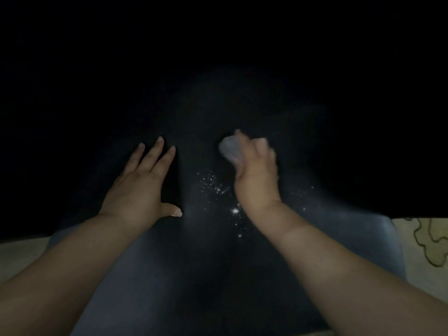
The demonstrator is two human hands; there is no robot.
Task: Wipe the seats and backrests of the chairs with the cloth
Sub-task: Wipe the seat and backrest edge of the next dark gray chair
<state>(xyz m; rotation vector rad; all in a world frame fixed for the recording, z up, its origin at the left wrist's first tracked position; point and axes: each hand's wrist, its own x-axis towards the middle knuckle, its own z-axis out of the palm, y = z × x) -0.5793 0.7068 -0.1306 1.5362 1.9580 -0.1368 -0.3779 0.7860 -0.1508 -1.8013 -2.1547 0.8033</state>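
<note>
Presently, item one: my left hand point(139, 190), laid flat on the dark chair point(208, 258) surface, fingers straight and spread, thumb out to the right, holding nothing. It sits left of centre, well apart from the other hand.

Item two: my right hand point(257, 173), right of centre, fingers curled round the cloth point(229, 147). The hand is somewhat blurred.

Item three: cloth, pale grey, bunched into a small wad. It shows at the far left side of my right hand, pinned under the fingers; whether it presses the chair I cannot tell.

Item four: chair, dark bluish-grey, smooth. It fills the near and middle of the view between and under both forearms, and fades into blackness at the far side. Whether this part is seat or backrest I cannot tell.

Item five: bright specks point(218, 187), scattered on the chair between the two hands and trailing nearer along my right wrist.

Item six: pale floor point(431, 282) at the near right corner, bearing a dark wavy outline; a plain pale strip shows at the left edge.
</note>
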